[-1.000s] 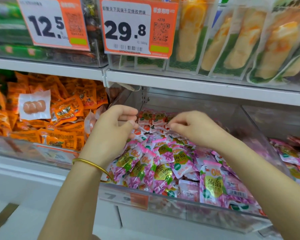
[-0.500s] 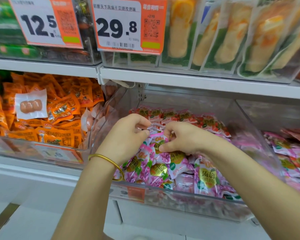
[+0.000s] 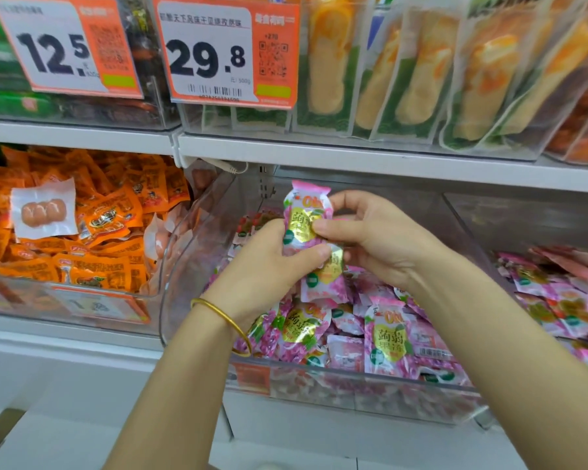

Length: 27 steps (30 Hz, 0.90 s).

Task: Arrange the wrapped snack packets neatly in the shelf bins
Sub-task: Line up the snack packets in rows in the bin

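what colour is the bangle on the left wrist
Gold: a thin metal bangle, seen in the head view.

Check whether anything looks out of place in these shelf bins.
Yes: a white packet of small sausages lies on the orange packets in the left bin, unlike the wrappers around it. A few red packets also sit behind the pink packets.

Two bare hands are working: left hand (image 3: 269, 262), right hand (image 3: 377, 242). Their fingers are pinching two pink flower-printed wrapped snack packets, the right thumb pressing the upper packet (image 3: 305, 215) and the left thumb the lower packet (image 3: 326, 278). Below the fingers, uncountably many more are lying in one clear plastic bin (image 3: 353, 391). Above the fingers, two orange-and-white paper price tags are hanging: 12.5 tag (image 3: 62, 45), 29.8 tag (image 3: 224, 52).
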Tool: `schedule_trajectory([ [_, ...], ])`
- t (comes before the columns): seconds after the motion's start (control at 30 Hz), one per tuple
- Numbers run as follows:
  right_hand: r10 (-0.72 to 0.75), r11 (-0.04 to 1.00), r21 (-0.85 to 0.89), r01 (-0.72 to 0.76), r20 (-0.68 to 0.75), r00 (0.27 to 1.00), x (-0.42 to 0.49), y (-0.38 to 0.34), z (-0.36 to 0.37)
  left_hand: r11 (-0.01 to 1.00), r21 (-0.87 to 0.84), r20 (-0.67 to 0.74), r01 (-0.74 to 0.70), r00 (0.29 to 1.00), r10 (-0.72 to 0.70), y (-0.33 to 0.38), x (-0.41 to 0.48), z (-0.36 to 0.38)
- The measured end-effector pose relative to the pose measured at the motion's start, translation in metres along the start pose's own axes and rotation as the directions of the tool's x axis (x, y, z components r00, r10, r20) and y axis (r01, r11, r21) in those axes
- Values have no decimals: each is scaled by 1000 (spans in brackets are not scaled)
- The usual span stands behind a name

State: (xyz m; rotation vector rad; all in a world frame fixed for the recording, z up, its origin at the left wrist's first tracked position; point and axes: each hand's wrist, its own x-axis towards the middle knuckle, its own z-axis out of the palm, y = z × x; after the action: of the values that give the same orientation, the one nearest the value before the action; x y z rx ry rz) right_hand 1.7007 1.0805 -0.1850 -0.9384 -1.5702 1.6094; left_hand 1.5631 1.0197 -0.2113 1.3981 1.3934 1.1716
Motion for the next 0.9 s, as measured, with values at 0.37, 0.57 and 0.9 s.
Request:
schedule_trajectory([
  [0.37,185,408,-913,3,86,979,-2,23,-11,994,-97,-333,41,940,-71,-13,6,-24],
  [0.57,227,387,-918,91,191,955,0,27,2,994,-84,-298,63,951,-85,-13,6,-22],
  [0.9,81,707,-706,-32,36,996,-13,18,3,991,-107,-278,79,955,-106,-9,2,-25],
])
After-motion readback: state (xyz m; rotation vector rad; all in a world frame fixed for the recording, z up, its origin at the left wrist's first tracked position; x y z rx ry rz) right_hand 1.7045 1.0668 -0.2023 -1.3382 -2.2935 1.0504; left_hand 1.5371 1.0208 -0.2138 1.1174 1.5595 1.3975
